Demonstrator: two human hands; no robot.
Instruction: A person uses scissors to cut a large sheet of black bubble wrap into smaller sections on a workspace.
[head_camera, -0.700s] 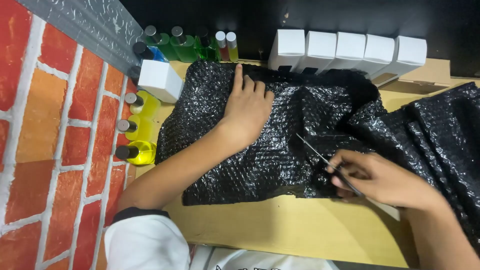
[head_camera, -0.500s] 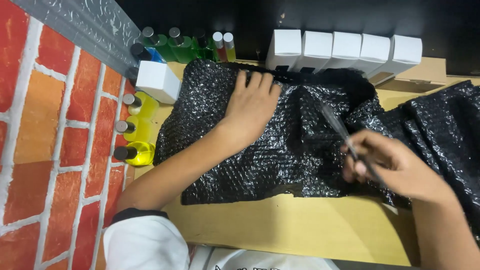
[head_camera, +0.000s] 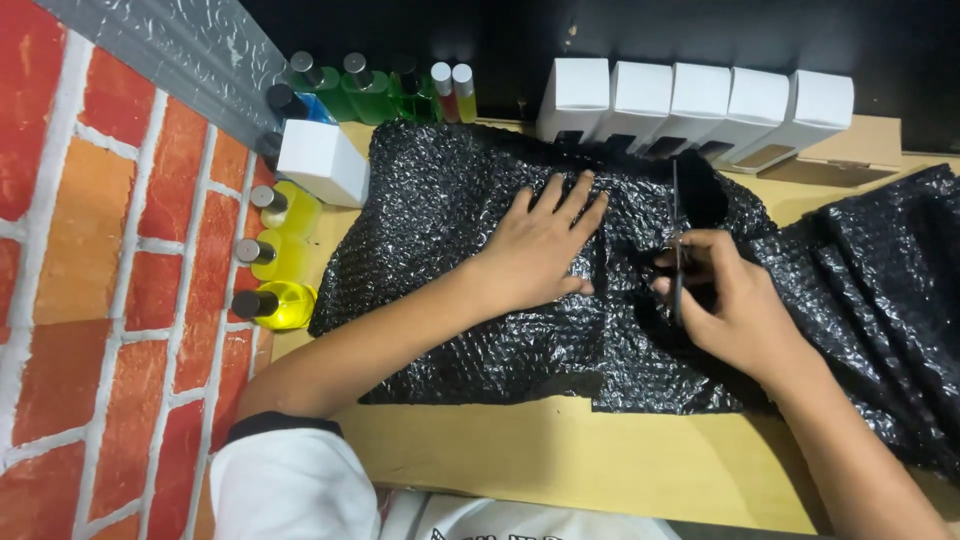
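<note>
Item: black bubble wrap (head_camera: 450, 270), one sheet, spread flat across the middle of the tabletop (head_camera: 560, 470) and reaching almost to its back edge; a slit runs from the sheet's near edge up between your two hands, so a left panel is nearly parted from the rest. Your left hand (head_camera: 545, 250) lies open, palm down, fingers spread, pressing the left panel just beside the slit. Your right hand (head_camera: 725, 300) is closed around the handles of the scissors (head_camera: 677, 225), blades pointing toward the back edge and lying on the wrap; whether the blades are apart or together cannot be told. Handling, as judged: very light, soft, limp, with no stiffness of its own; glossy film likely to slide on the smooth wood unless pinned; bubbles will pop under hard pressure. Best held flat under a spread palm close to the cut line, or pinched at a free edge or corner. More black wrap (head_camera: 890, 300) lies bunched in folds at the right edge. Also present: five white boxes (head_camera: 690, 100) in a row along the back edge, one white box (head_camera: 320, 160) at the back left corner, yellow bottles (head_camera: 275, 255) along the left edge, green bottles (head_camera: 350, 90) behind them.
</note>
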